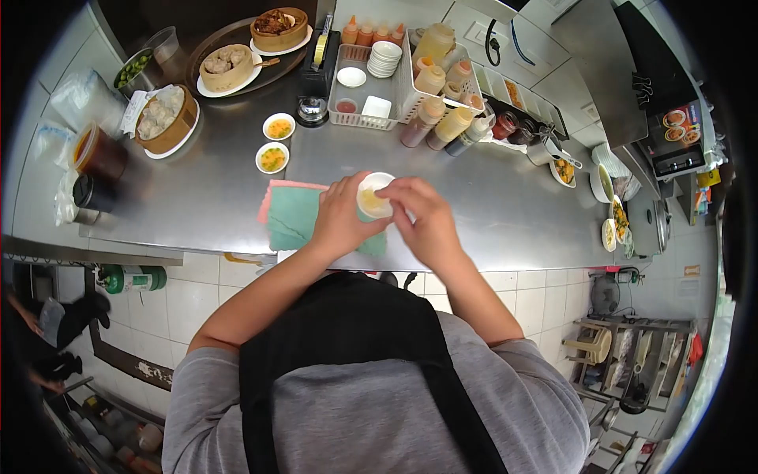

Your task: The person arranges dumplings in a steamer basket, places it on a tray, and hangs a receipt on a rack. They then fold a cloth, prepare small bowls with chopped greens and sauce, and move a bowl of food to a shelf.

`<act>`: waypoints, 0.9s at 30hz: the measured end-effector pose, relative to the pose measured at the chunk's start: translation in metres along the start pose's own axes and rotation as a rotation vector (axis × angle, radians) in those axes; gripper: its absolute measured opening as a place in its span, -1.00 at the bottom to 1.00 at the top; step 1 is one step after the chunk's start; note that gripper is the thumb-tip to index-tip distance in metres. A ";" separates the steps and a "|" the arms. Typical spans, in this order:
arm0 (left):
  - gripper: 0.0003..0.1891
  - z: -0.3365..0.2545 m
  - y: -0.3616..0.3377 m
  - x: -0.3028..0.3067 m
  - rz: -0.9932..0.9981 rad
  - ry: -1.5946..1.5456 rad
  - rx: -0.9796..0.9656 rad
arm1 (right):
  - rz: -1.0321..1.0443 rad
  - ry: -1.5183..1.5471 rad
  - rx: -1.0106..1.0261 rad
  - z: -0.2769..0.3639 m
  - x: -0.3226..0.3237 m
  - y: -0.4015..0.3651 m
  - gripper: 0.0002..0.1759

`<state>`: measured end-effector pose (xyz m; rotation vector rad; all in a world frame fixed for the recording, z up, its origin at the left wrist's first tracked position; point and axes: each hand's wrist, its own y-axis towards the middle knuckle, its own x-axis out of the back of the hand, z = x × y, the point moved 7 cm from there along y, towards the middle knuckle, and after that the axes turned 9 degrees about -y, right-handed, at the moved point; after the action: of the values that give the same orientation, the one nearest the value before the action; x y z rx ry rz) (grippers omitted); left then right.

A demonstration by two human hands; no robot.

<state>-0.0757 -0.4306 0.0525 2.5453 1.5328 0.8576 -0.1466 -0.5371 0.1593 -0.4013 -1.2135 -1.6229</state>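
Note:
My left hand point(339, 209) is wrapped around a small white cup point(382, 180) with something pale yellowish inside. At the cup's right rim is my right hand point(422, 213), its fingers pinched together over the opening; what they hold, if anything, is too small to make out. Under my left hand lie a green cloth point(292, 217) and a pink cloth point(264, 207) on the steel counter point(505, 213). Beyond them stand two small white bowls, one nearer point(272, 157) and one farther point(279, 126), holding yellow-orange food with green bits.
Dumpling steamers point(168, 118) stand at the left, near a dark round tray point(207, 33). A white basket of sauce bottles point(430, 79) and a basket with small dishes point(359, 118) line the back. Filled bowls point(602, 183) sit at the right. Another person point(75, 320) is at lower left.

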 end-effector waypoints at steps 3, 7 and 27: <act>-0.17 0.029 -0.017 0.015 -0.021 0.063 0.014 | -0.005 0.022 -0.186 -0.052 0.007 0.025 -0.71; -0.18 0.062 -0.034 0.028 0.010 0.179 0.031 | -0.205 -0.320 -0.297 -0.187 0.040 0.092 -0.80; -0.17 0.077 -0.039 0.024 -0.005 0.353 0.102 | 0.347 -0.363 -0.305 -0.306 0.070 0.194 -0.49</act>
<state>-0.0611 -0.3732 -0.0148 2.5602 1.7096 1.3194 0.0805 -0.8271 0.1770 -1.0776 -1.0796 -1.4674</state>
